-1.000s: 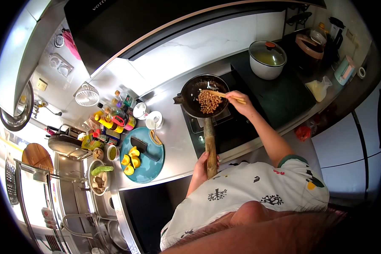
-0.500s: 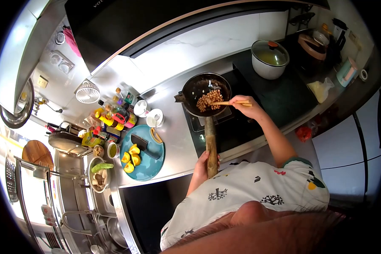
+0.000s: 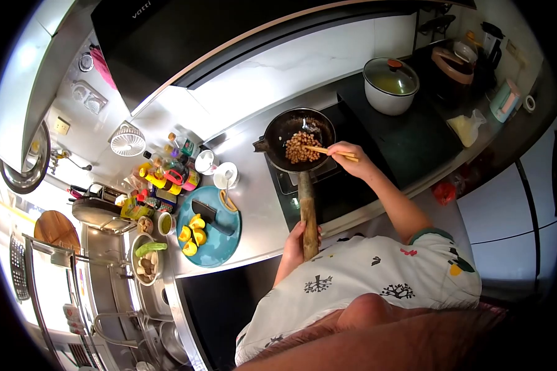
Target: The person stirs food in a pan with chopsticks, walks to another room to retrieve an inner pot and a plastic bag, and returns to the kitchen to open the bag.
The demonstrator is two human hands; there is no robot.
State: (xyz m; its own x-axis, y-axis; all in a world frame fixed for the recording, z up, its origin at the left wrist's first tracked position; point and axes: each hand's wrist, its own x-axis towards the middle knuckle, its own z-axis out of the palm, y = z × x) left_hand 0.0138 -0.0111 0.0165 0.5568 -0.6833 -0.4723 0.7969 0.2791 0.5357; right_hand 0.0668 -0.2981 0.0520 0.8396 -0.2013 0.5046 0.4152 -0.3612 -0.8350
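A dark wok [image 3: 319,122] sits on the black cooktop [image 3: 371,164]. In it lies a heap of small brown peanuts [image 3: 297,148]. My left hand [image 3: 295,240] is wrapped round the lower part of the wok's long wooden handle [image 3: 307,207], close to my body. Over the wok's right rim reaches my right hand [image 3: 348,158], closed on a pair of wooden chopsticks [image 3: 319,150]. The chopsticks' tips are among the peanuts.
Left on the counter is a blue cutting board [image 3: 220,250] with a cleaver [image 3: 204,211] and cut yellow pieces [image 3: 198,236]. Beyond stand white bowls [image 3: 225,176] and several bottles [image 3: 158,179]. A lidded white pot [image 3: 387,99] stands right of the wok.
My right hand has moved slightly left and down with the chopsticks, and the peanuts are heaped a little differently. My left hand keeps its hold on the handle. The view has shifted slightly.
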